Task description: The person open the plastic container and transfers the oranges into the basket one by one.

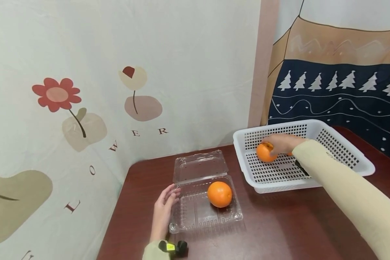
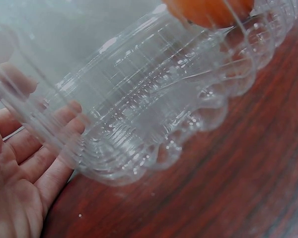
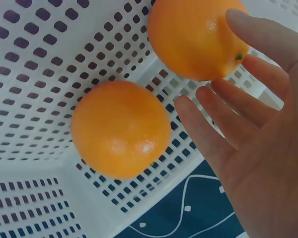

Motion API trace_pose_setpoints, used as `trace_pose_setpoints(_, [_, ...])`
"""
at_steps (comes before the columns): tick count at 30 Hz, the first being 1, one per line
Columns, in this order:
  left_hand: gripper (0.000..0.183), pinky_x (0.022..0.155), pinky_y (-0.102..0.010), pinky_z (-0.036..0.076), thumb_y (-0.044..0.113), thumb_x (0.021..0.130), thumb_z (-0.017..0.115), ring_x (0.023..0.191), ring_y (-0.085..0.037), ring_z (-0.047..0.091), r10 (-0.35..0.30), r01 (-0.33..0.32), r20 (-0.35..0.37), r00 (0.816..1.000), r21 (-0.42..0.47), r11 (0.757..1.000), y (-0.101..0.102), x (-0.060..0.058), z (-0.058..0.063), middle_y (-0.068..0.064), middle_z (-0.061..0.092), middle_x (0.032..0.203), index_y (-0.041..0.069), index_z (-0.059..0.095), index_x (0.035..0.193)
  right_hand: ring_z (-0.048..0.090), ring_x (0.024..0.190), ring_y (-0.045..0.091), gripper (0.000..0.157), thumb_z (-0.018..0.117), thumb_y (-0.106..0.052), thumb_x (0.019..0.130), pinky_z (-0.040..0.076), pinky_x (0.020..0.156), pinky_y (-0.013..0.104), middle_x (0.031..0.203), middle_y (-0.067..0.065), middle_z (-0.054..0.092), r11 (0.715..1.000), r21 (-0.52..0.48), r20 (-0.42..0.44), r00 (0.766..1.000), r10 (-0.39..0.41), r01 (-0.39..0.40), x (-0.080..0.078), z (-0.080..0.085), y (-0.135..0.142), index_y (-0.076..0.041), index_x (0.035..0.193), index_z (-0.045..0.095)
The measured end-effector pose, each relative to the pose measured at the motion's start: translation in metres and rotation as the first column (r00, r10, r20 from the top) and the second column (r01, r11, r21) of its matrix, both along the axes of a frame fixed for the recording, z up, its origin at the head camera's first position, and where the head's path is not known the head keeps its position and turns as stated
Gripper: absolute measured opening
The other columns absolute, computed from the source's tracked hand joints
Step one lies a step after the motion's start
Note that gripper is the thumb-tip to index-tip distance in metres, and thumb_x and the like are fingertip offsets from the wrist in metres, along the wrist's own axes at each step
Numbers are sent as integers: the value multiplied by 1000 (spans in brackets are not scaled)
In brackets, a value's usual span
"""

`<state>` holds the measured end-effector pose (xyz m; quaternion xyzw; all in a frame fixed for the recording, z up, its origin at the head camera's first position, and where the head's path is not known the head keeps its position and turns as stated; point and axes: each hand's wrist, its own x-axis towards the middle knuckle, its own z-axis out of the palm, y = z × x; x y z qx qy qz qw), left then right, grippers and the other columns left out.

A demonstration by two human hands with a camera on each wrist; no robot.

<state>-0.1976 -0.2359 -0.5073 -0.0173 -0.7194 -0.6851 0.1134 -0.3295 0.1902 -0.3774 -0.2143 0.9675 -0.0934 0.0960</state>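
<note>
My right hand [image 1: 281, 143] reaches down into a white perforated basket [image 1: 251, 173], its thumb and fingers round an orange [image 1: 264, 153]. In the right wrist view the thumb lies on the orange's near side, and the other fingertips come to its lower edge. Another orange [image 3: 120, 130] sits beside it on the basket floor, mostly hidden by the hand in the head view. At the left, my left hand [image 1: 164, 206] has loosely straight fingers against the side of a clear plastic clamshell box [image 1: 193, 213]. One orange [image 1: 219, 194] lies in the box's right half.
The clamshell's lid [image 1: 199, 166] is folded back towards the wall. Both containers stand on a dark red wooden table [image 1: 273, 224], the basket to the right of the box. A printed curtain [image 1: 195, 72] hangs right behind the table.
</note>
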Motion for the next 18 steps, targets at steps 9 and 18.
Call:
trace_pose_setpoints(9, [30,86,-29,47,17,91,50,103,-17,56,-3,3,14,1000,-1,1000,1,1,1,-6,61,110,15,51,121,47,104,30,45,63,-21,82,36,91,56,120,15,52,1000,-8,2,1000,13,-13,5,10,3,-8,123,53])
trace_pose_setpoints(18, [31,86,-29,47,15,92,50,104,-20,56,-3,3,9,1000,-2,1000,1,1,3,-8,60,112,13,50,122,43,116,33,42,59,-23,86,33,95,55,125,12,50,998,-26,-41,998,56,-57,15,23,-3,-10,125,51])
